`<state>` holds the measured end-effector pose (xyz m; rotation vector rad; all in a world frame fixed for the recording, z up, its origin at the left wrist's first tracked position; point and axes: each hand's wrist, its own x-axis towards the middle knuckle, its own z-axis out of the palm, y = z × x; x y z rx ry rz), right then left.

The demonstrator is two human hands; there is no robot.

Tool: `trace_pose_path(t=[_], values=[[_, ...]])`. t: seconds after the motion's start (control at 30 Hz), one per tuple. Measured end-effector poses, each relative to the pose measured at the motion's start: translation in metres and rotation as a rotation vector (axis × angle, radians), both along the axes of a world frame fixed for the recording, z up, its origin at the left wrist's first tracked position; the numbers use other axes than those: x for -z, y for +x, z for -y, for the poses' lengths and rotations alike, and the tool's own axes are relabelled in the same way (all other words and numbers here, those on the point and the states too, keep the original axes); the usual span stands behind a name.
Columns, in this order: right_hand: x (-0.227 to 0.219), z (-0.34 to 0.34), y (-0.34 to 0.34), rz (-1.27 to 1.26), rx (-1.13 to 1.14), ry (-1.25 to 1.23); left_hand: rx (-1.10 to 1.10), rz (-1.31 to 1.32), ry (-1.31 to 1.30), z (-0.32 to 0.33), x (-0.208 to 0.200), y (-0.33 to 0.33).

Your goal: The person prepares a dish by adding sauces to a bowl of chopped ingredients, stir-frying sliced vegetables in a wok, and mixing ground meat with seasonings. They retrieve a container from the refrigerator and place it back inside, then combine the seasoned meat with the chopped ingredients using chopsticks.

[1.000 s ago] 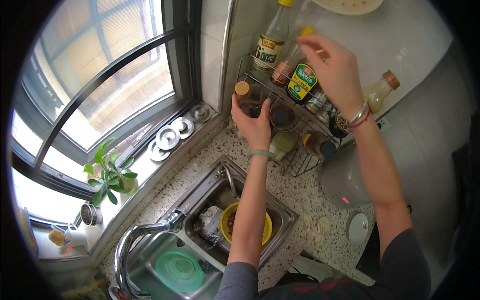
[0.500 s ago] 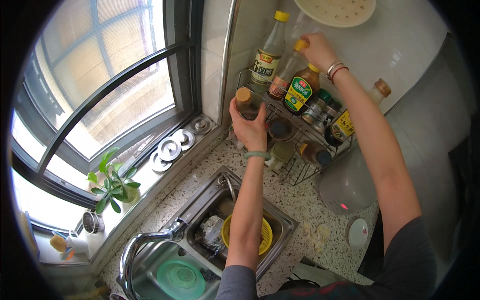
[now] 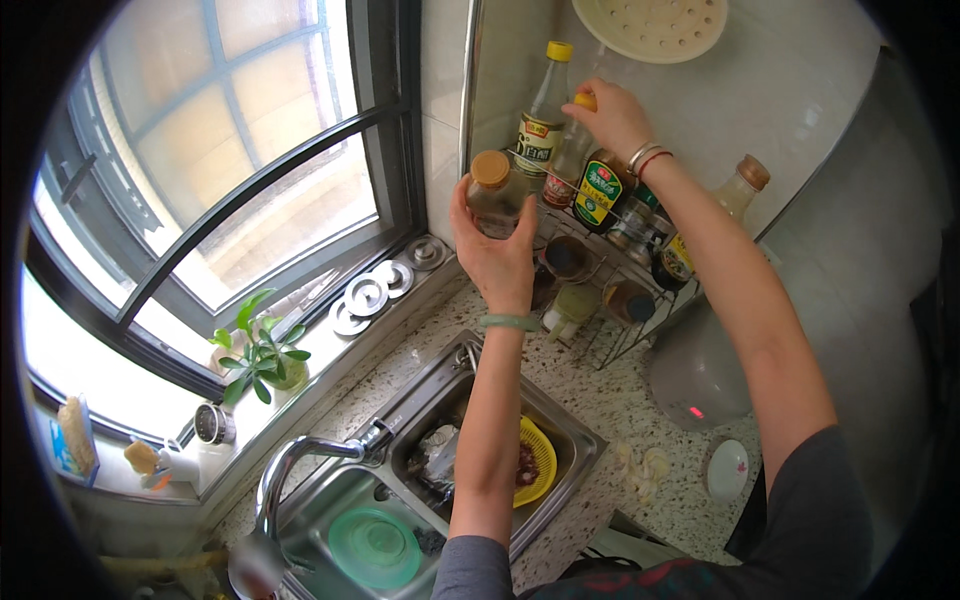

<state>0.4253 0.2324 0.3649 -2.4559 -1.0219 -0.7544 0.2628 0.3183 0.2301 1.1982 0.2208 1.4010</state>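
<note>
My left hand (image 3: pixel 490 265) is wrapped round a glass jar (image 3: pixel 497 203) with an orange-brown lid, upright in front of the rack's left end. My right hand (image 3: pixel 618 122) pinches the yellow cap of a slim clear bottle (image 3: pixel 574 147), whose lower part stands in the wire spice rack (image 3: pixel 612 262). Left of that bottle is a tall clear bottle (image 3: pixel 540 143) with a pale label and a yellow cap. A dark sauce bottle (image 3: pixel 599 195) with a yellow and green label stands to its right, below my right hand. Small seasoning jars (image 3: pixel 632 222) are partly hidden by my right forearm.
Lower on the rack sit several jars (image 3: pixel 574 303). A double steel sink (image 3: pixel 590 447) holds a yellow basket (image 3: pixel 540 465) and a green lid (image 3: pixel 375 548). The chrome faucet (image 3: pixel 310 447) arches over it. A plant (image 3: pixel 265 360) and metal lids (image 3: pixel 366 293) line the windowsill.
The view has shifted slightly. My left hand has lifted the jar a little higher against the rack. My right hand's fingers stay on the yellow cap.
</note>
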Motion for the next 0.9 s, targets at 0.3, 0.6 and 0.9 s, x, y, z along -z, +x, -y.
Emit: trace_pose_path(t=[0.3, 0.6, 0.9], values=[[-0.027, 0.032, -0.120, -0.210, -0.559, 0.393, -0.020, -0.132, 0.143, 0.032, -0.040, -0.103], [-0.034, 0.114, -0.318, -0.189, -0.794, 0.021, -0.190, -0.416, 0.377, 0.130, -0.041, -0.260], [0.062, 0.161, -0.441, -0.343, -0.899, 0.169, -0.215, -0.713, 0.315, 0.199, 0.016, -0.427]])
